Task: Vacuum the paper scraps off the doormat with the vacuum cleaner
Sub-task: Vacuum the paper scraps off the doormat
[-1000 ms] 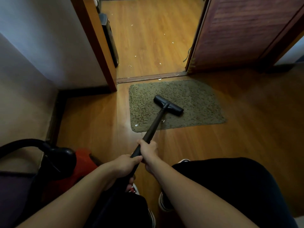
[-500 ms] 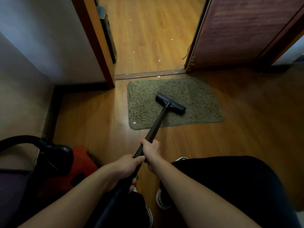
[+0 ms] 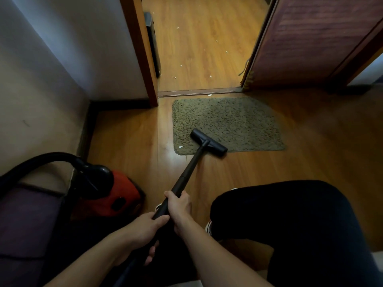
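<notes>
A greenish shaggy doormat (image 3: 228,121) lies on the wood floor in front of a doorway. The black vacuum wand (image 3: 189,166) runs from my hands to its flat nozzle (image 3: 208,142), which rests on the mat's near edge. One white paper scrap (image 3: 180,147) lies on the mat's near left corner, just left of the nozzle. My right hand (image 3: 179,206) grips the wand higher up. My left hand (image 3: 145,230) holds it lower down. The red and black vacuum body (image 3: 112,195) stands at my left, its black hose (image 3: 41,160) arching off to the left.
Several white scraps (image 3: 211,76) dot the floor beyond the threshold, one (image 3: 209,95) right at the sill. A brown door (image 3: 310,38) stands open at the right; a wall corner and door frame (image 3: 141,54) are at the left. My bent knee (image 3: 290,224) fills the lower right.
The nozzle has been drawn back from the middle of the mat to its near edge, both hands pulling the wand toward me. The view has shifted slightly.
</notes>
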The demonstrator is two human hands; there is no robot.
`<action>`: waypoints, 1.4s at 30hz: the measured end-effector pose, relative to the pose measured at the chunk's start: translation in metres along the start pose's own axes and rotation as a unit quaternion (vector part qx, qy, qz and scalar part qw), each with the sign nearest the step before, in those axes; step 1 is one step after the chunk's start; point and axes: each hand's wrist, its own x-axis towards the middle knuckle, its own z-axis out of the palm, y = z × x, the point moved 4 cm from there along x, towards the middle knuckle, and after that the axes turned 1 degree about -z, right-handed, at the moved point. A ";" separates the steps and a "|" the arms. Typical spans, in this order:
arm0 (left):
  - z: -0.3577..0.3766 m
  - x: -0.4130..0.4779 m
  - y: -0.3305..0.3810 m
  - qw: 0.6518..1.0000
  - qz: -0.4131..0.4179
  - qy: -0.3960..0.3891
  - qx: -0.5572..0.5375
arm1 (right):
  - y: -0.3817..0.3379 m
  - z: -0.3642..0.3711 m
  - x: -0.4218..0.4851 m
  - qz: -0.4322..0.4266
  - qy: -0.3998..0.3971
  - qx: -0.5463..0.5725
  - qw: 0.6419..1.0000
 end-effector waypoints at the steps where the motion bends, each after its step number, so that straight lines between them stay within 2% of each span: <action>1: -0.002 -0.001 -0.002 1.000 -0.005 0.001 -0.006 | 0.002 0.003 0.000 0.000 -0.004 -0.001 1.000; 5: -0.004 0.003 -0.003 1.000 -0.006 -0.005 -0.018 | 0.001 0.004 0.005 -0.005 -0.001 -0.011 1.000; 11: 0.011 0.019 0.027 0.999 0.041 0.003 0.022 | -0.012 -0.017 0.027 -0.012 0.044 -0.015 0.999; 20: 0.038 0.056 0.088 0.999 0.032 -0.011 0.025 | -0.049 -0.068 0.073 -0.027 0.070 0.018 0.997; 28: 0.059 0.080 0.130 0.999 0.038 -0.033 0.001 | -0.081 -0.102 0.105 -0.033 0.081 -0.003 0.996; 33: 0.058 0.077 0.114 0.998 0.025 -0.053 -0.022 | -0.074 -0.097 0.095 -0.032 0.077 -0.018 0.996; 42: 0.040 0.035 0.035 0.996 0.019 -0.055 -0.060 | -0.023 -0.057 0.029 -0.013 0.047 -0.056 0.997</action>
